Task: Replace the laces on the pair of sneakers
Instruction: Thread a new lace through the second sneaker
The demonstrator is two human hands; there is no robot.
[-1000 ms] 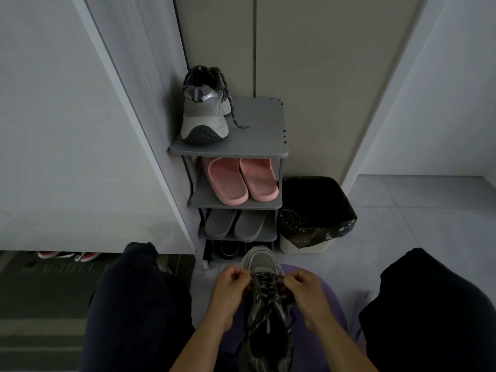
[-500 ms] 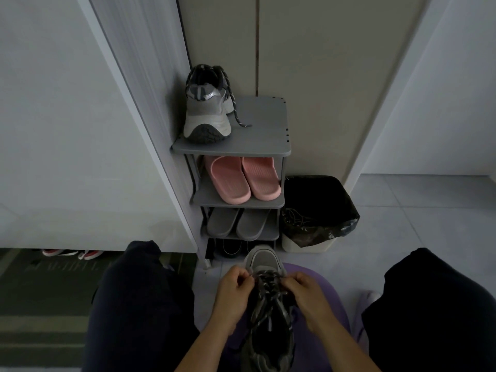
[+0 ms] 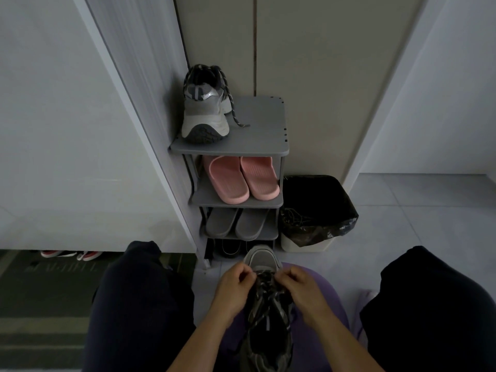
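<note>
Sneaker [image 3: 264,318] sits in the lap at lower centre of the frame, toe pointing away toward the shoe rack [image 3: 257,147]. Left grip [image 3: 233,288] and right grip [image 3: 303,288] are both curled in tight on the lace [image 3: 264,279], each pinching it from its own side near the toe end of the lacing. It's dim down there, so I can't tell which eyelet they're on.

What I'd worry about:

- The light. With a dark lace on a dark upper it'd be easy to skip an eyelet or cross the wrong way, and you'd only notice a few rows later.
- Uneven pull. If one side drags harder you end up with one long tail and one stub.
- The shoe is only propped between the knees on that purple cushion [image 3: 327,291]. One hard tug and I reckon it rolls or slides off onto the floor.
- The other sneaker [image 3: 205,111] is up on the rack's top shelf, upper centre-left, heel toward us and close to the front edge, with its loose lace end [image 3: 239,122] lying on the shelf. Snag that reaching up and the shoe could come down.

There's also a stringy tangle [image 3: 294,220] in the black-bagged bin [image 3: 330,200] beside the rack, possibly laces.
</note>
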